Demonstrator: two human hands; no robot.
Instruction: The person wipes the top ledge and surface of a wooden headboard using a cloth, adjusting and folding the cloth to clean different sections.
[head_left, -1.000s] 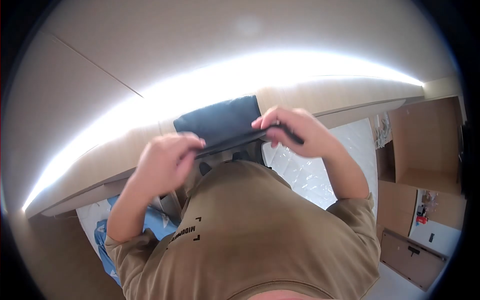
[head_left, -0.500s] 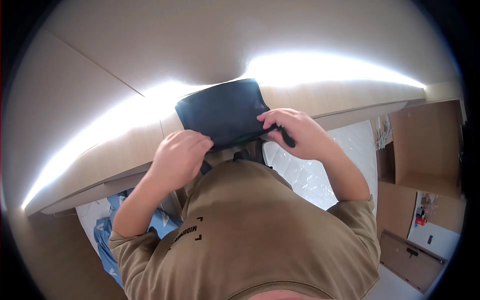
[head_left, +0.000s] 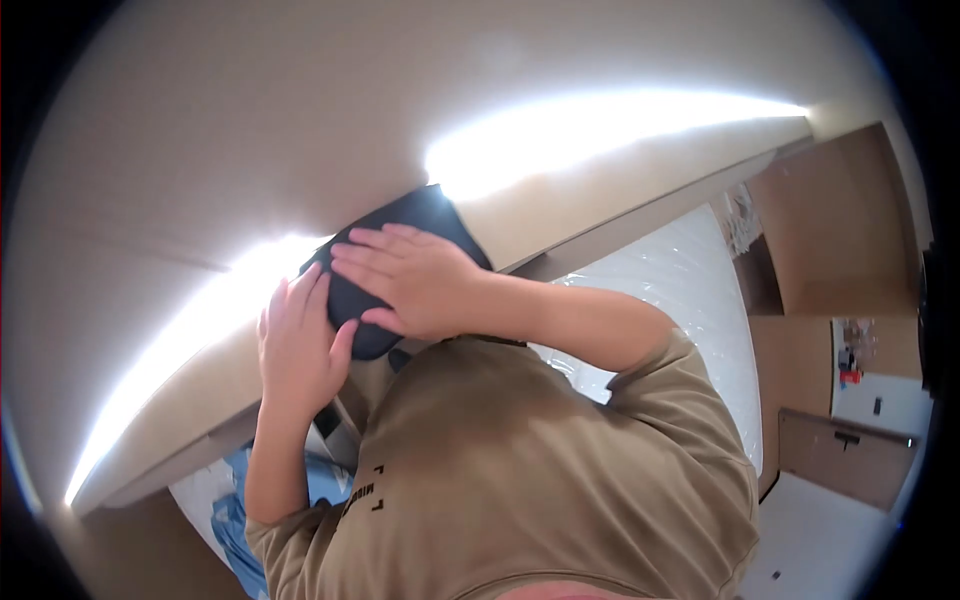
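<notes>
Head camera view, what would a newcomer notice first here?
Most likely the glaring band of light slanting across the upper half of the picture, interrupted near the middle by a dark flat item. Next come the two bare hands there: the right hand spread over the dark item, the left hand at its left edge. Below them, a brown shirt fills much of the lower half.

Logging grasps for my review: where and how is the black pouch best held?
Probably pinch the pouch at its near edge, from the wearer's side, with the grip above and below: it looks flat, and that edge seems to overhang the desk. The right hand covers its middle.
</notes>
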